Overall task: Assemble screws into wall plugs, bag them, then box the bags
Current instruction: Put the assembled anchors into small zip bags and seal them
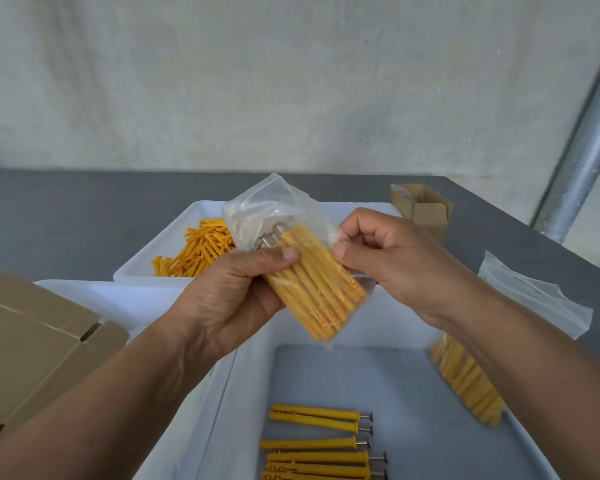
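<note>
Head view: left hand (230,299) and right hand (387,254) grip the bag (314,289); left fingers hidden.

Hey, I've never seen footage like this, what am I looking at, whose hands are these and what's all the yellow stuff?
No machine here: this is one picture from a camera worn on a person's head, looking down at their own hands over a grey table. The left hand grips a clear bag full of yellow wall plugs with screws in them; the right hand pinches the bag's edge. The near tray holds more assembled plugs; the far tray holds loose plugs. A second filled bag lies at the near tray's right edge, with empty bags beyond. A large cardboard box sits at left, a small cardboard box far right.
</note>
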The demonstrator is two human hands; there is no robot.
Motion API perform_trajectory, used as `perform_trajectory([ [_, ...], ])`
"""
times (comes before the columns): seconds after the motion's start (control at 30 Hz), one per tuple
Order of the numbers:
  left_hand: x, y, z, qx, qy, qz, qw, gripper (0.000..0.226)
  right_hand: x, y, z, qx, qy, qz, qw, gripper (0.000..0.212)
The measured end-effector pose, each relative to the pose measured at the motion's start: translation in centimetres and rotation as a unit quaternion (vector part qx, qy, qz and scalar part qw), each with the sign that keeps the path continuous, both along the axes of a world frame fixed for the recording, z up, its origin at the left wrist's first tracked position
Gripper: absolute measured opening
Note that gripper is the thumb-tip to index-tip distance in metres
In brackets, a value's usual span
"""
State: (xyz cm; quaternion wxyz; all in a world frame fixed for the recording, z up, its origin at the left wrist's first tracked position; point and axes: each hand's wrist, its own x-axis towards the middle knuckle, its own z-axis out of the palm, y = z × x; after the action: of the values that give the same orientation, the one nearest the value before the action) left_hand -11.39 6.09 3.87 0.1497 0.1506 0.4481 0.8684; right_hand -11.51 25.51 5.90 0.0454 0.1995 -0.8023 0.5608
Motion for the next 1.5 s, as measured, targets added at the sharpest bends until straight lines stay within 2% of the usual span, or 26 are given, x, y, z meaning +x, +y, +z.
perform_trajectory([
  [0.1,-0.1,-0.2,0.1,0.008,-0.002,-0.003,1.000,0.040,-0.2,0.1,0.1,0.012,0.009,-0.006,1.000,0.018],
  [0.27,0.1,-0.3,0.0,-0.011,-0.002,0.014,1.000,0.044,0.0,0.5,0.3,0.089,0.002,-0.028,0.996,0.018],
  [0.47,0.0,0.0,-0.3,-0.008,0.000,0.032,0.999,0.017,0.1,1.0,0.6,0.145,-0.026,0.000,0.989,0.018],
  [0.57,0.1,0.1,-0.4,-0.056,0.022,0.042,0.997,0.017,0.1,1.1,0.7,0.116,-0.046,0.013,0.992,0.008],
  [0.67,0.3,0.5,-0.7,-0.125,0.044,0.038,0.990,0.039,0.1,1.1,0.9,0.049,-0.028,0.016,0.998,0.042],
  [0.77,0.5,0.9,-0.8,-0.175,0.065,0.029,0.982,0.053,0.7,1.0,1.5,0.011,0.057,0.040,0.998,0.056],
  [0.83,0.6,1.0,-1.0,-0.187,0.072,0.031,0.979,0.059,0.9,1.0,1.6,0.058,0.085,0.054,0.993,0.047],
  [0.93,0.4,1.1,-1.3,-0.182,0.081,0.045,0.979,0.062,0.9,0.6,1.3,0.180,0.111,0.033,0.977,0.008],
  [1.03,0.4,1.0,-1.3,-0.206,0.130,0.050,0.969,0.060,0.3,0.9,0.7,0.165,0.123,-0.001,0.979,0.020],
  [1.13,0.6,0.9,-1.0,-0.238,0.184,0.031,0.953,0.045,0.3,0.9,1.1,0.166,0.102,-0.016,0.981,0.020],
  [1.27,0.8,0.5,-0.9,-0.313,0.219,0.009,0.924,0.019,0.2,1.0,0.7,0.258,0.072,-0.003,0.963,0.035],
  [1.3,0.8,0.4,-1.0,-0.352,0.228,0.014,0.908,0.015,0.3,0.9,0.6,0.276,0.066,-0.003,0.959,0.036],
  [1.4,0.5,0.1,-1.2,-0.503,0.265,0.073,0.820,0.013,0.4,1.0,0.7,0.283,0.053,-0.015,0.958,0.034],
  [1.43,0.5,0.0,-1.1,-0.527,0.262,0.090,0.804,0.015,0.5,1.0,0.8,0.282,0.051,-0.019,0.958,0.033],
  [1.5,0.6,-0.2,-0.8,-0.541,0.252,0.103,0.796,0.019,0.5,1.2,0.9,0.286,0.051,-0.027,0.956,0.031],
])
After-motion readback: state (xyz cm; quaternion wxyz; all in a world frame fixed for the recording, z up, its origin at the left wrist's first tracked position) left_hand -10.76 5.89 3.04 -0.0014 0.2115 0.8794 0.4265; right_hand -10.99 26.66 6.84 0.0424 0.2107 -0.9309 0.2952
